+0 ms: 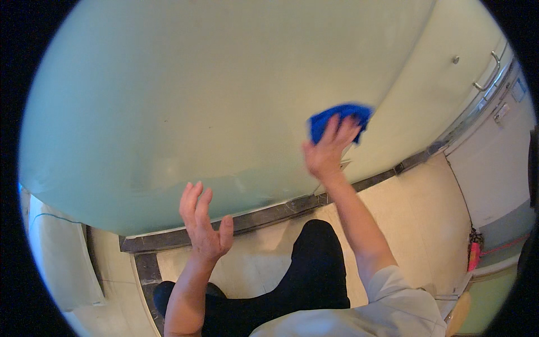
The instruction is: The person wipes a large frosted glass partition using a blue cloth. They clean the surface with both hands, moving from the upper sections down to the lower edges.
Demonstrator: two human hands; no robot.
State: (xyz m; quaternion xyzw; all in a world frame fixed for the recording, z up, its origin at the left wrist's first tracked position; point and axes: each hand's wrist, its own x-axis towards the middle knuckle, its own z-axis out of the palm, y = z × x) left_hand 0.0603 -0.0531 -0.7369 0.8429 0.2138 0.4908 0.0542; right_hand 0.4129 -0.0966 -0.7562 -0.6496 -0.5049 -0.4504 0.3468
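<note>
A large frosted glass panel (236, 84) fills most of the view before me. My right hand (328, 151) lies over a bright blue cloth (322, 122), its fingers spread on the fabric against the glass near the seam at the right. The cloth looks slightly blurred and bunched. My left hand (206, 223) is raised by the lower part of the panel with its fingers apart and nothing in it; whether it touches the glass I cannot tell. Two small dark specks mark the glass between the hands.
Along the panel's foot runs a dark stone sill (261, 221) above a pale tiled floor (421, 210). To the right are a metal door handle (490, 73), a small knob (456, 60) and a white door (492, 168). A pink object (474, 256) sits low right. A white covered object (63, 257) stands left.
</note>
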